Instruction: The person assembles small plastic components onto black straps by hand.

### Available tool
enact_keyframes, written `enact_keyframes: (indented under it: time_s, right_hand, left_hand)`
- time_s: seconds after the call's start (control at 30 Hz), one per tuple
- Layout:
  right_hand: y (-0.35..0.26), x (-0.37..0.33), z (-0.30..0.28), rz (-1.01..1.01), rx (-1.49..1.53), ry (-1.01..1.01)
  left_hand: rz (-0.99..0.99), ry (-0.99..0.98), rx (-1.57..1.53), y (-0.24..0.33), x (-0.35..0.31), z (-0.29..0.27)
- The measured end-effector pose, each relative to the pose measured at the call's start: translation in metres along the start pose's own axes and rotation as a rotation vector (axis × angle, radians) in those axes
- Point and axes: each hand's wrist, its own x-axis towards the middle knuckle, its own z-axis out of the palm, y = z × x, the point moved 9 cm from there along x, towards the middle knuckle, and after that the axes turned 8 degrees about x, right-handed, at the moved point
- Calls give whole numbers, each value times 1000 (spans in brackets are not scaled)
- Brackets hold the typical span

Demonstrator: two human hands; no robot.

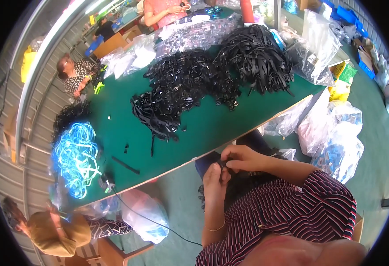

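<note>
Just off the table's near edge, my left hand [215, 178] and my right hand [241, 158] meet over my lap. Their fingertips pinch a small black piece [222, 164] between them. Fingers cover most of it, so its exact kind cannot be made out. Beyond them on the green table [199, 128] lies a broad heap of black straps with small buckles [181, 80]. A bundle of flat black straps [258, 60] rests at the heap's right end. One short black strap [125, 165] lies alone near the front edge, with small black bits [126, 148] close by.
Blue and pale cords [75, 155] pile up at the table's left end. A small dark device [106, 182] there has a cable [154, 220] hanging across toward me. Filled plastic bags [338, 142] stand at the right, another bag [145, 215] below the table. Co-workers sit at left and far side.
</note>
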Motion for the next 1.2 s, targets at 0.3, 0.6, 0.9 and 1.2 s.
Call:
enact_keyframes:
  time_s: [0.3,0.6,0.9,1.2]
  right_hand:
    - [-34,-8,2,-516,-716,69]
    - [-10,-9,-7,-142,725,-122]
    - [-11,-13,-18,-110,111,-51]
    - [-36,-1,7,-371,-514,-95]
  left_hand:
    - [167,60,571,8,1,-2]
    - [55,-80,351,-6,6,15]
    - [170,14,548,10,-3,18]
    - [190,-34,179,30,-1,7]
